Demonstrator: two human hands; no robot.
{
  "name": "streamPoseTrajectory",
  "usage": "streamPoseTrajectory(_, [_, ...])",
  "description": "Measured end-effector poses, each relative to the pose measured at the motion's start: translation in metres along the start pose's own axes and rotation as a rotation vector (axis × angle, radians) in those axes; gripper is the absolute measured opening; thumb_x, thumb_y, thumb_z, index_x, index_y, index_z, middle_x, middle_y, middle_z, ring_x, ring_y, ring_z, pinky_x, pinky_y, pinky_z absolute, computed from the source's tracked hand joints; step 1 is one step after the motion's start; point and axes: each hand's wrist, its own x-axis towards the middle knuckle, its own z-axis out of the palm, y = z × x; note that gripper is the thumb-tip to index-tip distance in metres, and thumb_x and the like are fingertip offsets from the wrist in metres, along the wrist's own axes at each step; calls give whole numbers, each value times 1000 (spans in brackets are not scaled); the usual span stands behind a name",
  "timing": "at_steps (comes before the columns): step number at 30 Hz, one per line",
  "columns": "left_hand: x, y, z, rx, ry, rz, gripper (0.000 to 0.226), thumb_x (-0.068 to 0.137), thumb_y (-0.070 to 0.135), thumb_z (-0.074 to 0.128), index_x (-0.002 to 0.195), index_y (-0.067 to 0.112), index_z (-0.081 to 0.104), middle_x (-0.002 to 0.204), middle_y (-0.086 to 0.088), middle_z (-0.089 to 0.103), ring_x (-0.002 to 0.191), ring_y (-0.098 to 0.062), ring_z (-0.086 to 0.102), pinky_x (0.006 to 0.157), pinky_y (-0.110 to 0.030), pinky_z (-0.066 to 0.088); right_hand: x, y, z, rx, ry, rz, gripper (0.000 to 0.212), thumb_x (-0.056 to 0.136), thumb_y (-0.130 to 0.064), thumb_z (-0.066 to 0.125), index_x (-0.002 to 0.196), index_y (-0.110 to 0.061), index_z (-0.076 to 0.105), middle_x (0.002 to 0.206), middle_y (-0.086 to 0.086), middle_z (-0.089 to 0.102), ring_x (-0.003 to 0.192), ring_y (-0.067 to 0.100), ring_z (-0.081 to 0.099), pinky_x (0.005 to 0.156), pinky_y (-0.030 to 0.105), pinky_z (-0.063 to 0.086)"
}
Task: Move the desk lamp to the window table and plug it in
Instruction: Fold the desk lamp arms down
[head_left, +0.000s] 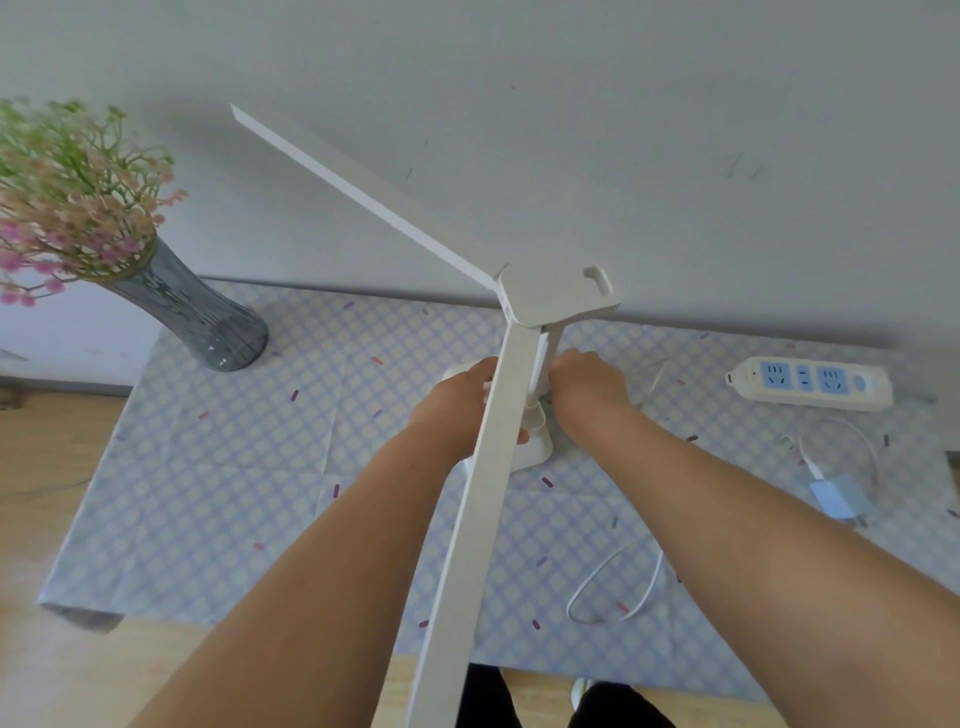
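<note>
The left hand (462, 400) and right hand (587, 387) are curling closed around the lower post of the white desk lamp (558, 296), one on each side. Its base is resting on the checked tablecloth (218, 467), two light bars spreading outward. A power strip (810, 382) is lying farther right.

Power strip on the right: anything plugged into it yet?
No. The power strip shows bare sockets, and the blue adapter lies loose on the tablecloth nearer the camera.
</note>
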Motion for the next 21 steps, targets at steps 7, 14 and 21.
streamPoseTrajectory(7, [-3,0,0,-16,4,-1,85,53,46,84,122,52,35,120,14,57,110,-16,58,93,-46,50,4,11,-8,24,-41,89,37,92,-9,51,128,-8,52,128,10,50,121,29,47,87,37,44])
streamPoseTrajectory(14, [0,3,1,30,25,39,75,56,37,85,115,48,38,118,7,59,109,-20,58,91,-49,50,-1,47,-14,24,-11,109,36,93,-5,40,128,-8,52,129,13,50,123,31,46,93,42,43])
streamPoseTrajectory(21, [-3,3,12,-56,32,0,92,63,32,87,140,35,36,134,6,54,121,-18,54,97,-36,45,-20,44,-14,61,37,24,34,90,-2,44,122,-7,52,123,15,50,117,33,48,86,39,43])
